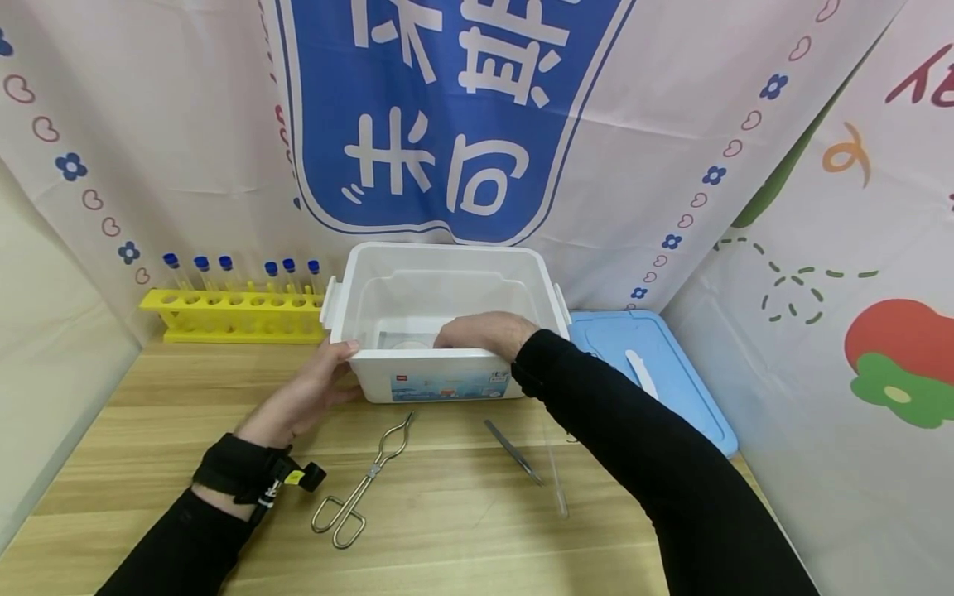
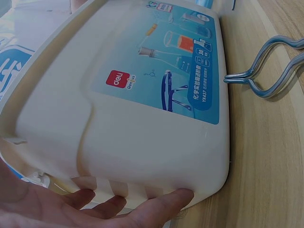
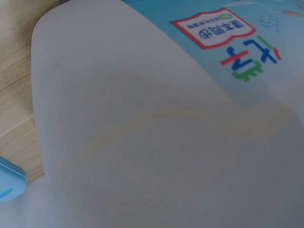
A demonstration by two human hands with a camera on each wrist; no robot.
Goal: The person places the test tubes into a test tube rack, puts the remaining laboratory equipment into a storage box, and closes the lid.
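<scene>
A white plastic storage box (image 1: 417,372) with a blue printed label stands at the back of the table, its lid off. My left hand (image 1: 316,385) holds it at the front left corner, thumb over the rim. In the left wrist view the fingers (image 2: 164,204) lie along the box's outer end wall. My right hand (image 1: 488,331) reaches over the front rim down into the box. Its fingertips are hidden behind the front wall, and I cannot tell what they hold. The right wrist view shows mostly the box's outer front wall (image 3: 142,142), close up.
Crucible tongs (image 1: 373,470), tweezers (image 1: 513,451) and a clear glass rod or tube (image 1: 556,476) lie in front of the box. Left of it stands a yellow rack (image 1: 238,338) with several blue-capped test tubes. A blue lid (image 1: 689,393) lies right, a white strip (image 1: 641,372) on it.
</scene>
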